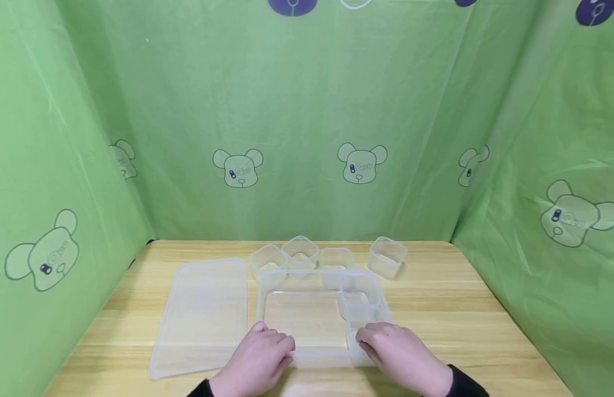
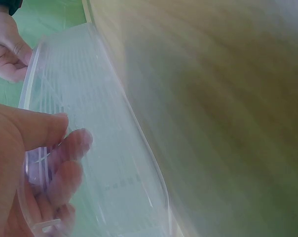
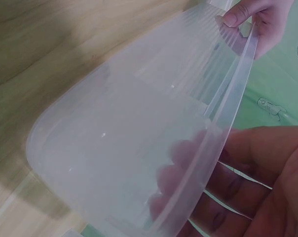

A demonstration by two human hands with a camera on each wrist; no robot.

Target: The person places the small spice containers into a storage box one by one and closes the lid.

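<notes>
A large clear plastic container (image 1: 307,361) stands on the table, its near side toward me. My left hand (image 1: 262,355) grips the front rim near its left corner; in the left wrist view the thumb is outside the wall and the fingers (image 2: 65,180) show through it. At the front right, my right hand (image 1: 398,353) grips the rim, fingers (image 3: 168,177) curled inside and blurred through the wall. Two small clear cups sit inside along the right side, a rear cup (image 1: 358,289) and a front cup (image 1: 361,317), the latter partly hidden by my right hand.
A clear flat lid (image 1: 204,317) lies left of the container. Behind it stand three small cups: a left cup (image 1: 269,259), a middle cup (image 1: 300,255) and a right cup (image 1: 336,256). Another cup (image 1: 387,256) stands apart, back right. Green curtains (image 1: 307,110) enclose the wooden table (image 1: 446,309).
</notes>
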